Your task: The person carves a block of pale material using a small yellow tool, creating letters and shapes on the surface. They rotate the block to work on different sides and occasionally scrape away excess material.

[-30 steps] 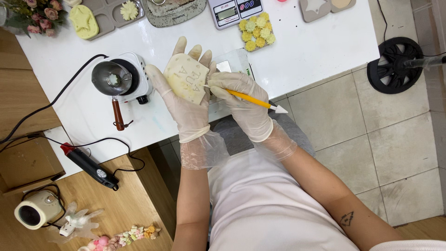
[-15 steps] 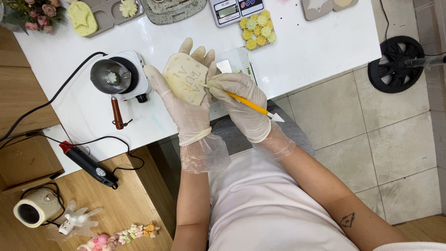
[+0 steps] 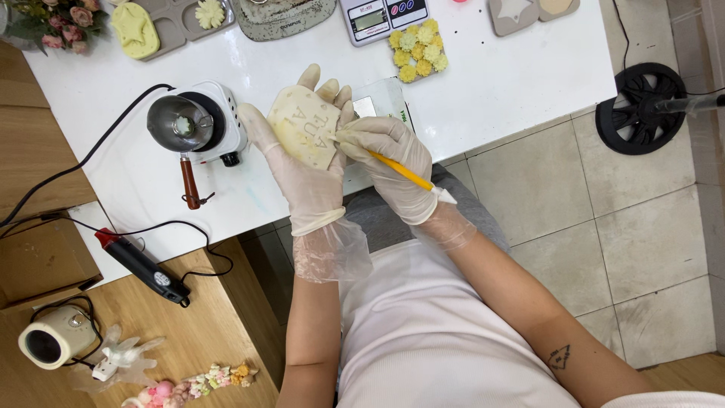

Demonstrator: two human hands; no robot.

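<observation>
Pale yellow wax slab (image 3: 304, 125) held up above the white worktop (image 3: 498, 83), in front of the chest, raised letters facing the camera. Left hand (image 3: 302, 170), gloved, cradling slab from behind and below; fingers spread wide behind the back face, thumb along the left edge. Right hand (image 3: 393, 162), gloved, closed in a pen grip on a yellow pencil-like tool (image 3: 393, 168); tip meeting slab's right edge, near the letters.

Step in hand, as judged: trimming or scoring detail at the edge. Best done with short, light strokes. Slab backed fully by the palm so it cannot flex or crack. Tool kept at a low angle. Heel of right hand braced against left for steadiness. Slab turned rather than wrist twisted.

Slab oval-ish; long axis running from lower right up to upper left, top end tilted away toward the small electric hotplate with melting pot (image 3: 192, 125). Tool's long axis crossing it, tip up-left, rear end down-right toward the lap.

Nearby on worktop: cluster of small yellow flower shapes (image 3: 418, 54), digital scale (image 3: 381, 15).
</observation>
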